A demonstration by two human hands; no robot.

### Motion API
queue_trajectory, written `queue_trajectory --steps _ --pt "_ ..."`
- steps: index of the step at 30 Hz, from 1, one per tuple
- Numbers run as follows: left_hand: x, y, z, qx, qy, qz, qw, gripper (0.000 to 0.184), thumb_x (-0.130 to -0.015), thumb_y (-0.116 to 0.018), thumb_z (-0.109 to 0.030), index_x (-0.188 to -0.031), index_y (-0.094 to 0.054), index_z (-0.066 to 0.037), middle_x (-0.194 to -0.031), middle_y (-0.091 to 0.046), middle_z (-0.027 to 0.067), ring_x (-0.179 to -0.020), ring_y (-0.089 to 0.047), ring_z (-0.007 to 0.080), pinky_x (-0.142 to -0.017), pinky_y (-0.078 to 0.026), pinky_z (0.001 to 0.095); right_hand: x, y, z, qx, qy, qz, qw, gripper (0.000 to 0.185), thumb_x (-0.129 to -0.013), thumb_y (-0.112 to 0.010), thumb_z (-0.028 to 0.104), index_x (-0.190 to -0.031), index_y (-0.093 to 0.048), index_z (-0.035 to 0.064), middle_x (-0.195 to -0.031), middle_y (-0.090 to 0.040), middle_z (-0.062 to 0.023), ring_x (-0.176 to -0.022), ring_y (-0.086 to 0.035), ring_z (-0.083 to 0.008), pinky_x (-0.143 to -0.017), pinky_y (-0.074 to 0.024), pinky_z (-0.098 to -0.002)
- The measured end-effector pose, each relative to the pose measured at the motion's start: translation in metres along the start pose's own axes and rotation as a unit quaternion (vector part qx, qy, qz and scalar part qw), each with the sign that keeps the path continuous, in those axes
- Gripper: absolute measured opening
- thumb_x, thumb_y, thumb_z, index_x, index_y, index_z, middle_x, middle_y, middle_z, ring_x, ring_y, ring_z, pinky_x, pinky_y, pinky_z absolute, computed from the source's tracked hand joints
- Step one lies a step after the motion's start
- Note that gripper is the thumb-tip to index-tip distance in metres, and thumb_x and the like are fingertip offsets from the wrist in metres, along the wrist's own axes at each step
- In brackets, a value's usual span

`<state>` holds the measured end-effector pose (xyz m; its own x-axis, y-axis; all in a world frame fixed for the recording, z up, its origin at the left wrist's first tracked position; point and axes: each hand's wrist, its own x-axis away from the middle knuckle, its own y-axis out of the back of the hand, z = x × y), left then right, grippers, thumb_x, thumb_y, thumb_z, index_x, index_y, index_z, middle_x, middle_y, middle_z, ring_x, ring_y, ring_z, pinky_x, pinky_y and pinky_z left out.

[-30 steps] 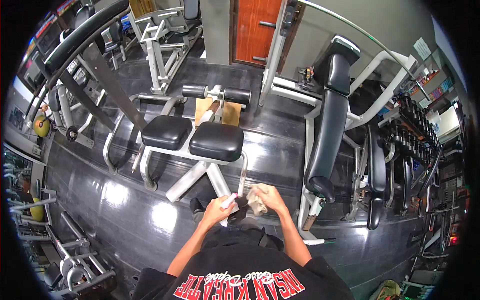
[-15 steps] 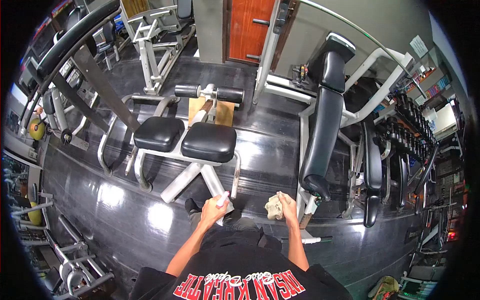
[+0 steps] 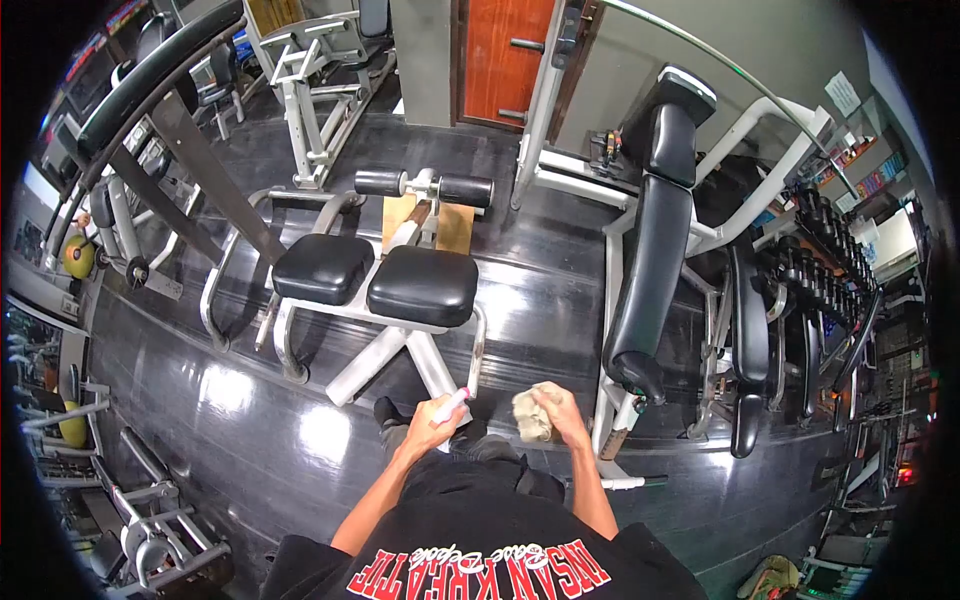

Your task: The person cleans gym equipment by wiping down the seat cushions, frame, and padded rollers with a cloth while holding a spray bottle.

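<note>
My left hand is closed around a slim white bottle with a pinkish-red tip, tilted up toward the right. Most of the bottle's lower part is hidden by my fingers. A crumpled beige cloth hangs from my right hand, whose fingers pinch its upper side. Both hands are held in front of my body, apart from each other. Just beyond them stands a gym machine with two black padded seats and a roller pad.
To the right is a long black bench on a white frame. Farther right, dumbbells fill a rack. A tall grey machine arm rises at the left. The dark floor is shiny.
My right hand has moved slightly left with the cloth, and its fingers have turned inward. The bottle in my left hand has tilted further to the right.
</note>
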<state>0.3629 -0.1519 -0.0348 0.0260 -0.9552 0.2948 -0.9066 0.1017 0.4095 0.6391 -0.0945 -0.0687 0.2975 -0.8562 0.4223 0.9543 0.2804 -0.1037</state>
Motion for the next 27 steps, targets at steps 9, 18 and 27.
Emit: queue_trajectory --steps 9,18,27 --pt "0.007 0.012 -0.034 0.088 -0.149 0.101 0.980 0.022 -0.087 -0.062 -0.016 -0.103 -0.061 -0.001 -0.076 -0.063 0.0068 -0.063 -0.056 0.0120 -0.060 -0.046 0.0268 -0.009 -0.070 0.065 0.110 0.031 0.239 0.964 0.033 -0.087 -0.065 0.026 -0.107 -0.063 -0.0002 -0.085 -0.065 -0.0035 -0.079 -0.057 -0.0099 -0.072 -0.0467 -0.0268" --pt "0.003 0.025 -0.052 0.228 -0.036 0.233 0.945 0.019 -0.089 -0.062 -0.018 -0.100 -0.063 -0.002 -0.073 -0.062 0.0003 -0.062 -0.056 0.0085 -0.055 -0.046 0.0234 0.001 -0.075 0.099 0.169 0.161 0.203 0.951 0.026 -0.081 -0.069 0.022 -0.094 -0.065 -0.0005 -0.089 -0.064 -0.0088 -0.081 -0.060 -0.0180 -0.076 -0.0467 -0.0301" --pt "0.007 0.026 -0.058 0.308 0.015 0.284 0.908 0.024 -0.091 -0.058 -0.019 -0.110 -0.058 -0.004 -0.078 -0.062 0.0027 -0.054 -0.051 0.0073 -0.049 -0.043 0.0216 0.008 -0.075 0.120 0.402 0.461 0.084 0.787 0.020 -0.069 -0.075 0.019 -0.085 -0.067 0.0096 -0.090 -0.067 -0.0024 -0.077 -0.062 -0.0204 -0.066 -0.0443 -0.0327"
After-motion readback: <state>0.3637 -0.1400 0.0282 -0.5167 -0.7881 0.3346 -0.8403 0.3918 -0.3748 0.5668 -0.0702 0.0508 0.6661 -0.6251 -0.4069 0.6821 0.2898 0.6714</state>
